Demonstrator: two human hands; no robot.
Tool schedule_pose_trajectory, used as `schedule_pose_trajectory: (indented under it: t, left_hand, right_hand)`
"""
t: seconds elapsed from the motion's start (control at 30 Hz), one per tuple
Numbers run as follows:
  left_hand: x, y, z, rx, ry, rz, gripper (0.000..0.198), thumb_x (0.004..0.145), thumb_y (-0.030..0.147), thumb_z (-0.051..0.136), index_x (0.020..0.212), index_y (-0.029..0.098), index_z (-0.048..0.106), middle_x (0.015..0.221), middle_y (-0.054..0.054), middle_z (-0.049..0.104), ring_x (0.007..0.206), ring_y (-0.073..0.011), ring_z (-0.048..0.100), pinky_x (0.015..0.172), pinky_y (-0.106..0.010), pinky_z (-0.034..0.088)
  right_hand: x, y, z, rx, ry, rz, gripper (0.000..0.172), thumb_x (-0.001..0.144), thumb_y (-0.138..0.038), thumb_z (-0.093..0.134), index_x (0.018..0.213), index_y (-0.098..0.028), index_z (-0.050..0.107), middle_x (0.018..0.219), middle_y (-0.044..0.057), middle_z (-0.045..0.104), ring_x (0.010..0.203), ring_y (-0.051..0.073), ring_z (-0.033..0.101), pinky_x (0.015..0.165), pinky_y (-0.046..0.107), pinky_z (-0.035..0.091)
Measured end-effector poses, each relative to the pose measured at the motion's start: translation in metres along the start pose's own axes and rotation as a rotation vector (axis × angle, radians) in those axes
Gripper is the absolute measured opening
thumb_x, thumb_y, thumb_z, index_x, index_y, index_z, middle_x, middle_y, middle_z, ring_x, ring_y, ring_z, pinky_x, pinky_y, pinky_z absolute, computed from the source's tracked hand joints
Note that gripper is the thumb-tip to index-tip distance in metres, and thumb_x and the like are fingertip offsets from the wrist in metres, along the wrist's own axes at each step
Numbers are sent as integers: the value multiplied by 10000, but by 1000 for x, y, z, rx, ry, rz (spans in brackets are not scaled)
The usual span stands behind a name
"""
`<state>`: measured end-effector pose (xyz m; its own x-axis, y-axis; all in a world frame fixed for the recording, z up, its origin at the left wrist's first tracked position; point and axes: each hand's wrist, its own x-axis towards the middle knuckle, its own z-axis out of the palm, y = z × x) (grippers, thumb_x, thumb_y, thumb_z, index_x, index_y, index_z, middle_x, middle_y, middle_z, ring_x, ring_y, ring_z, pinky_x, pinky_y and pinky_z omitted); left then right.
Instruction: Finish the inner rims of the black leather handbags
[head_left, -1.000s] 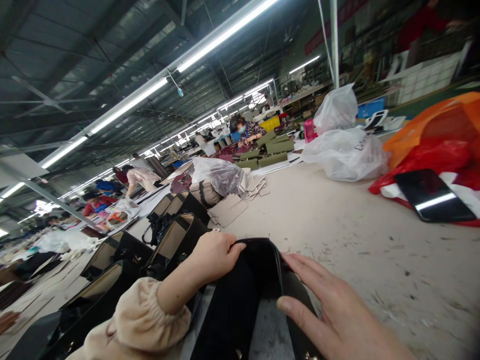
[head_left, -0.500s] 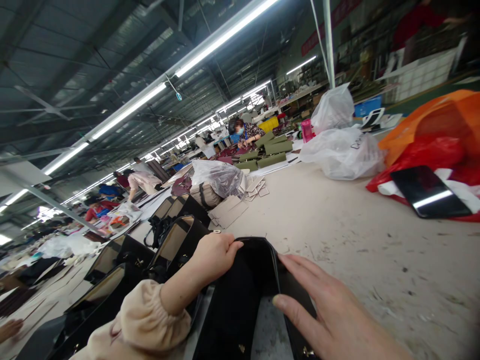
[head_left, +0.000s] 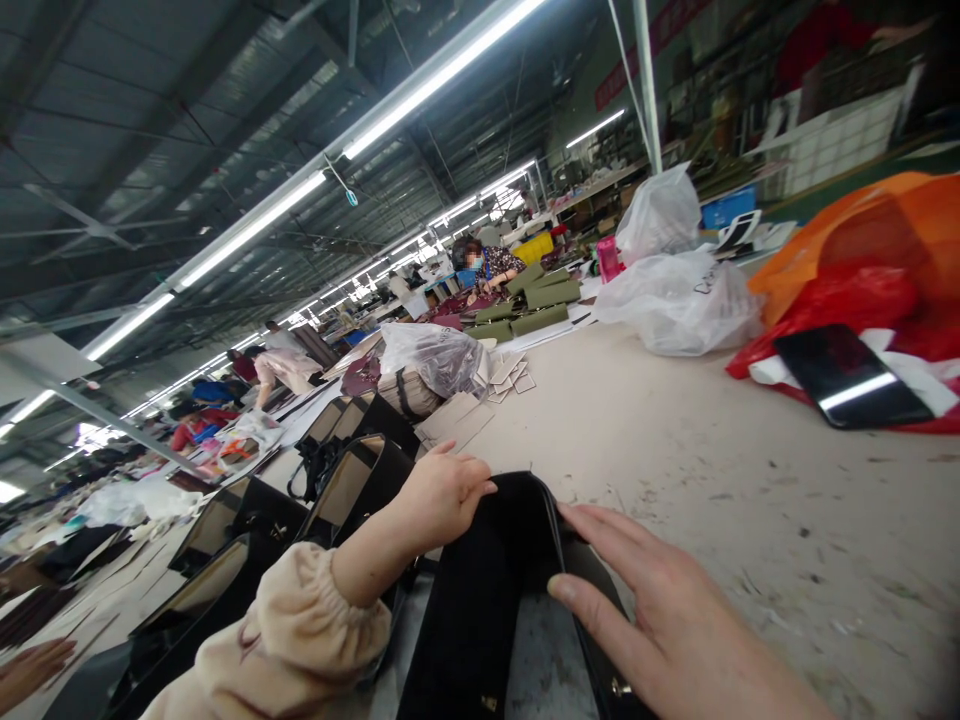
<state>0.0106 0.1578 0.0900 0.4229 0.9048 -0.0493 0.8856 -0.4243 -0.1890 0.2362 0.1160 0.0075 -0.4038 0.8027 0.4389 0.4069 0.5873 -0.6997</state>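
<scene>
A black open-topped bag [head_left: 495, 580] stands at the near edge of the worktable. My left hand [head_left: 442, 497], in a beige sleeve, grips the bag's far rim with curled fingers. My right hand [head_left: 660, 620] lies on the bag's right side wall, fingers stretched out and thumb hooked over the rim toward the inside. The grey lining at the bag's bottom shows between the walls.
A row of black bags with tan lining [head_left: 345, 480] stands to the left. Cardboard pieces [head_left: 457, 415] and a clear plastic bag [head_left: 435, 355] lie beyond. At right are white plastic bags [head_left: 675, 290], orange and red bags [head_left: 862, 270] and a phone [head_left: 847, 375]. Other workers sit far off.
My left hand has shifted slightly along the bag's rim, its fingers a little more extended. My right hand stays on the bag's side; the view has drifted slightly.
</scene>
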Motion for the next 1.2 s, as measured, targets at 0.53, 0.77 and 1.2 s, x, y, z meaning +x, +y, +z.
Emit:
schedule_pose_trajectory:
  t: [0.53, 0.77, 1.2]
  left_hand:
    - [24, 8, 2, -202, 22, 122, 313, 894, 336, 449, 699, 170, 628, 627, 11, 618, 647, -112, 569, 873, -263, 402]
    - [-6, 2, -16, 1, -204, -198, 558, 841, 610, 350, 743, 156, 660, 658, -68, 642, 626, -189, 593, 588, -267, 391]
    - [-73, -15, 1, -649, 146, -506, 425, 816, 493, 464, 551, 169, 541, 511, 18, 506, 504, -114, 461, 477, -224, 308]
  right_hand:
    - [-1, 0, -2, 10, -2, 2, 416, 877, -425, 487, 1249, -242, 517, 1224, 63, 596, 1080, 204, 583, 910, 339, 508]
    - [-5, 16, -11, -13, 74, 60, 438, 865, -455, 498, 1224, -214, 567, 1222, 86, 606, 1081, 239, 586, 927, 402, 496]
    - [-18, 49, -23, 436, 194, 424, 528, 787, -504, 594, 1226, -211, 566, 1123, 102, 661, 1034, 242, 615, 953, 433, 468]
